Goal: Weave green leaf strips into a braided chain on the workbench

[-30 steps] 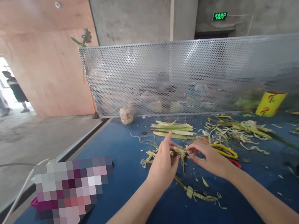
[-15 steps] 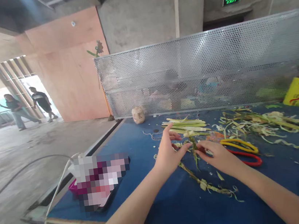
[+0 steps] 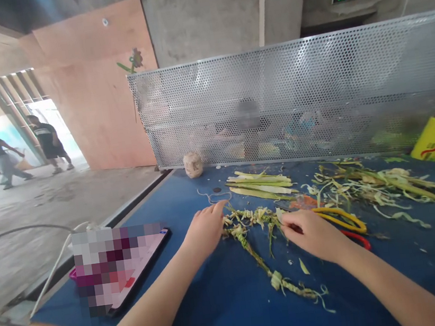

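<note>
Hands on blue table, left hand flat, fingers loosely spread at left end of braided leaf strip, right hand pinching its right end, scissors just right.

You see bright daylight pour in from the doorway at far left. Corners go dark and bent. A blurred patch hides the phone.

blue table: phone, twine ball, leaf strips, scissors, braided strand.
</note>
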`<control>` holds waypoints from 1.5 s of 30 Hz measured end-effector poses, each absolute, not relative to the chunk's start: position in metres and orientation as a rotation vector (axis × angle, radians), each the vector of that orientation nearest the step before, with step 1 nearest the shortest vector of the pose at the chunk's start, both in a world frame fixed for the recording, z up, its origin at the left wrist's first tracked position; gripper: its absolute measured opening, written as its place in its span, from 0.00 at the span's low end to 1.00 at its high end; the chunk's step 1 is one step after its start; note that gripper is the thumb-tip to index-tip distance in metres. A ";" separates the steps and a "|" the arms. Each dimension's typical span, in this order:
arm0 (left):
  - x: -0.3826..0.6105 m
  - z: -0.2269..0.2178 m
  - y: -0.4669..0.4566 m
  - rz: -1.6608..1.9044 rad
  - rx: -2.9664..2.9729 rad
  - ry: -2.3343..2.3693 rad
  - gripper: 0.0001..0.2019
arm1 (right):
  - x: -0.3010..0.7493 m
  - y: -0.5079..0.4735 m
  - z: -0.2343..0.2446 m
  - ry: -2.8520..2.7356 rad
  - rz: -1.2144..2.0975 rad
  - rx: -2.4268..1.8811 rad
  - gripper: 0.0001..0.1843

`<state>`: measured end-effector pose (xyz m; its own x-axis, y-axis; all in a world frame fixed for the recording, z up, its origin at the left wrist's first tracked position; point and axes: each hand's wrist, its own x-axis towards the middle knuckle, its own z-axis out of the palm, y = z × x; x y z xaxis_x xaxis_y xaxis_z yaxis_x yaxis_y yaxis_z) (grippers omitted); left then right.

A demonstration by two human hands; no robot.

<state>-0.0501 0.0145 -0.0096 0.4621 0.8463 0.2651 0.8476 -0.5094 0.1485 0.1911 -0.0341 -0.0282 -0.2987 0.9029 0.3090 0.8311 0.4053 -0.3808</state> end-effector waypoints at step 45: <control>-0.043 -0.030 0.008 -0.477 -2.718 -1.136 0.22 | 0.198 0.102 -0.023 -2.115 -0.260 -2.269 0.10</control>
<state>-0.0434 0.0081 -0.0298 0.6614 0.6639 0.3491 0.7139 -0.6999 -0.0215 0.1981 0.1022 -0.0234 0.0628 0.9880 0.1413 0.9927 -0.0764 0.0929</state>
